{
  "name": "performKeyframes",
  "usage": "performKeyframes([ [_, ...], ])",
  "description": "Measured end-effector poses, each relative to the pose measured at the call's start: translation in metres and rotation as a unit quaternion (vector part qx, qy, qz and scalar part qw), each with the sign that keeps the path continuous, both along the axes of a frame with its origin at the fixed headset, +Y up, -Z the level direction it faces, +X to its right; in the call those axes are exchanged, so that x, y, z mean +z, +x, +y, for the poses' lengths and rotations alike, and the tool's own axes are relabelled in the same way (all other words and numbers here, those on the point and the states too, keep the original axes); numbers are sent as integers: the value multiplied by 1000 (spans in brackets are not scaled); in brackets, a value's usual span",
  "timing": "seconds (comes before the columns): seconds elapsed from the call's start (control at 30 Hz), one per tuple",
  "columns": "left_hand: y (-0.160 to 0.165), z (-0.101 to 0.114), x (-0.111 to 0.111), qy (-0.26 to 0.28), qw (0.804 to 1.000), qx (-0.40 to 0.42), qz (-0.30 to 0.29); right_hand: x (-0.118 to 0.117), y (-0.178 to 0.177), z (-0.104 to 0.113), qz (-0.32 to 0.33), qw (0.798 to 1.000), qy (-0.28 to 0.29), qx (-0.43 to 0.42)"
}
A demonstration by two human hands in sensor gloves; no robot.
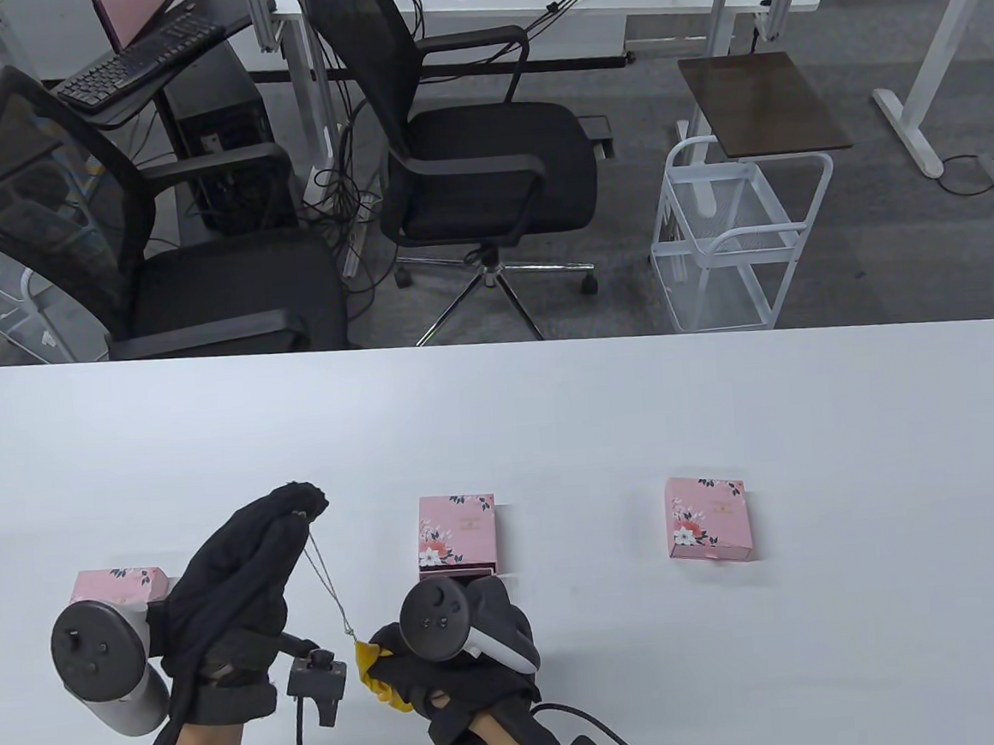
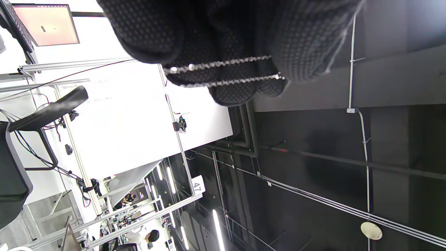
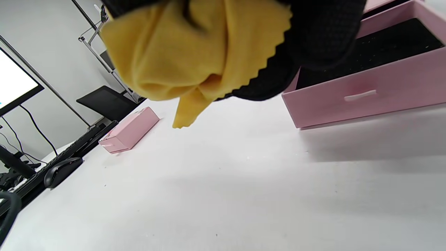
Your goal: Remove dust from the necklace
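My left hand [image 1: 297,504] is raised above the table and pinches the top of a thin silver necklace [image 1: 326,575]. The chain hangs down to the right, its lower end at a yellow cloth [image 1: 372,662]. In the left wrist view the chain [image 2: 223,64] lies doubled across my gloved fingertips. My right hand [image 1: 451,664] grips the yellow cloth, bunched up, and holds it against the chain's lower end. In the right wrist view the cloth [image 3: 181,52] fills the top, gripped in my black glove just above the table.
Three pink floral jewellery boxes lie on the white table [image 1: 724,423]: one behind my left hand [image 1: 118,585], one in the middle [image 1: 458,529] with its drawer [image 3: 366,80] pulled open, one to the right [image 1: 706,518]. Office chairs stand beyond the far edge.
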State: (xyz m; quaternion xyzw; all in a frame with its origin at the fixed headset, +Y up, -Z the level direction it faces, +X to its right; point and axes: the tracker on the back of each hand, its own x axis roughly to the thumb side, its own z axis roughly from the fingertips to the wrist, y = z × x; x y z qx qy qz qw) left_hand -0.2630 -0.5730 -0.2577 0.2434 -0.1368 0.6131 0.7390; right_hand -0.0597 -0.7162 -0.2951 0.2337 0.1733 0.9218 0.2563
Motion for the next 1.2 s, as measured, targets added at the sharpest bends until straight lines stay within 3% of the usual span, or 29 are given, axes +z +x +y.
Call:
performKeyframes([
  [0.47,-4,5,4,13,1000,13,1,-6,13,7,-13,998,-18,63],
  [0.7,0,6,5,18,1000,16,-15,1,14,14,-1,997,6,83],
  [0.83,3,5,6,16,1000,11,-19,-4,41,26,-38,995,30,87],
  [0.97,8,5,7,15,1000,2,-22,-11,86,29,-116,988,65,84],
  [1.1,16,3,7,14,999,-11,-31,-17,127,9,-186,980,45,56],
  [1.2,21,1,5,11,999,-21,-33,-23,140,-7,-206,973,33,97],
])
